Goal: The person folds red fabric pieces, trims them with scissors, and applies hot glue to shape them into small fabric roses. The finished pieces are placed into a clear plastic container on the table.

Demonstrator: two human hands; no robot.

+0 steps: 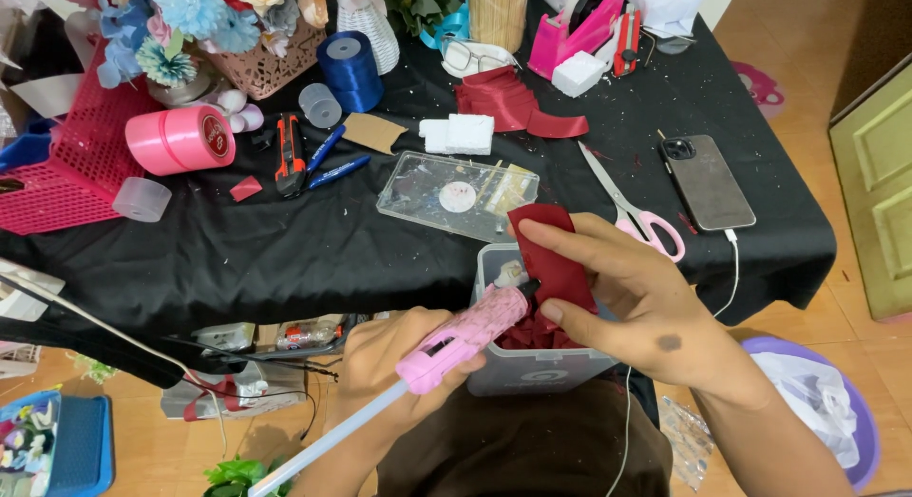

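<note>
Two hands (532, 316), one glue gun (463, 337), one scissors (629, 208), one phone (708, 181), two pens (332, 160).

A: Where's the glue gun (463, 337)?
B: In left hand (399, 364), near edge of desk (285, 250), nozzle at cloth piece (551, 259) held by right hand (632, 307), above a box (532, 364).
A: Behind?
B: Flat tray (456, 195); scissors (632, 207) to its right, phone (708, 181) right of those.

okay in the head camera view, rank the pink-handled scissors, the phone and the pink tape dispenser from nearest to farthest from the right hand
From the right hand:
1. Pink-handled scissors, just above it on the black cloth.
2. Phone, farther up and right.
3. Pink tape dispenser, at the table's far edge.
</note>
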